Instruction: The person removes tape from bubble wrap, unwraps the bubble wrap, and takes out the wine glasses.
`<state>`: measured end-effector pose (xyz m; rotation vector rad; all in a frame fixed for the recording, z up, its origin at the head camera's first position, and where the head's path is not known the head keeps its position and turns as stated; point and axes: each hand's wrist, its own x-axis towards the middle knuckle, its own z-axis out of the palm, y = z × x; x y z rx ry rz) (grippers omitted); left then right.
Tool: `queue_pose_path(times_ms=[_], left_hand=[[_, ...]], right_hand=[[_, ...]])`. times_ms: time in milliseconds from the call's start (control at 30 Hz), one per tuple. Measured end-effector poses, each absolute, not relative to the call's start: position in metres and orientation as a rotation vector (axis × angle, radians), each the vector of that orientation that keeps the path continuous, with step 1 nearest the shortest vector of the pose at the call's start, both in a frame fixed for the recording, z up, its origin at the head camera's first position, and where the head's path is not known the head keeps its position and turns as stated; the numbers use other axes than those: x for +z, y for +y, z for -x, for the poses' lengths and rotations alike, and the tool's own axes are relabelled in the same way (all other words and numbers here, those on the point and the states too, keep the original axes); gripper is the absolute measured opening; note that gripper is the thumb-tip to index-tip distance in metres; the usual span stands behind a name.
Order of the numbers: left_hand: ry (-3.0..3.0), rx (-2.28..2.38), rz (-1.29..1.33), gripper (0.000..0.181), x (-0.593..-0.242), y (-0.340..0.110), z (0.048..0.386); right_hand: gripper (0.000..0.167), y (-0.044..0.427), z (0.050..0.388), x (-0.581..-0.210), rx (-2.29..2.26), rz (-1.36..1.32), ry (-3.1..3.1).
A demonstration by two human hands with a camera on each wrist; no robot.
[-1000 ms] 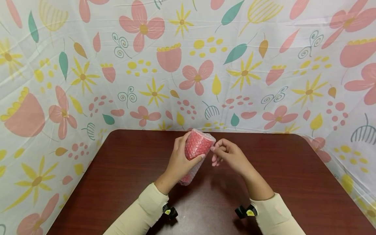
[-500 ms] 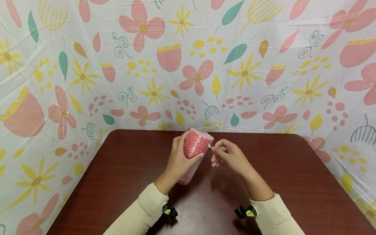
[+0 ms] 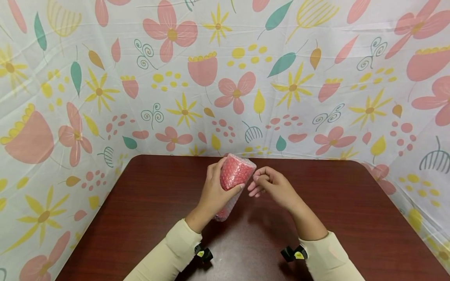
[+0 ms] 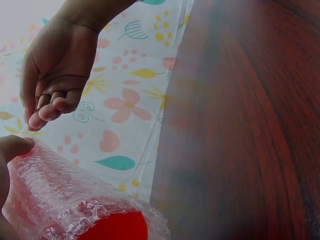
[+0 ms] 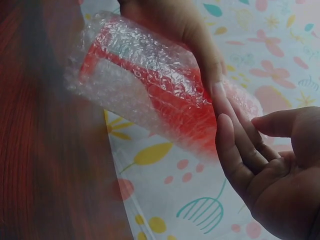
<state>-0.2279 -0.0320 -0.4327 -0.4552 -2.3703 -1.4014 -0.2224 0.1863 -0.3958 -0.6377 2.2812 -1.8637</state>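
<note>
Flowered cloth (image 3: 225, 93) backs the table (image 3: 158, 191). Toward its far edge, the left hand (image 3: 213, 191) grips a package (image 3: 234, 175); whether the adjacent right hand (image 3: 272, 185) pinches anything, I cannot tell.

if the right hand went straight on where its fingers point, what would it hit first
Probably the bubble-wrapped red item, gripped by the left hand, whose thumb is also close; depth is unclear.

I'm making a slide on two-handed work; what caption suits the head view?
Left hand grips a bubble-wrapped red object over a dark table, the right hand near one end.
</note>
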Motion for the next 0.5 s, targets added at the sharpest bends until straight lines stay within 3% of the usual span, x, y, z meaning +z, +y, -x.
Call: queue_pose_path(times_ms=[500], left_hand=[[-2.374,-1.418,0.459,0.095,-0.4317,-0.0331,0.2277]], right_hand=[[0.025,0.1862,0.2232,-0.3951,-1.873,0.659,2.241]])
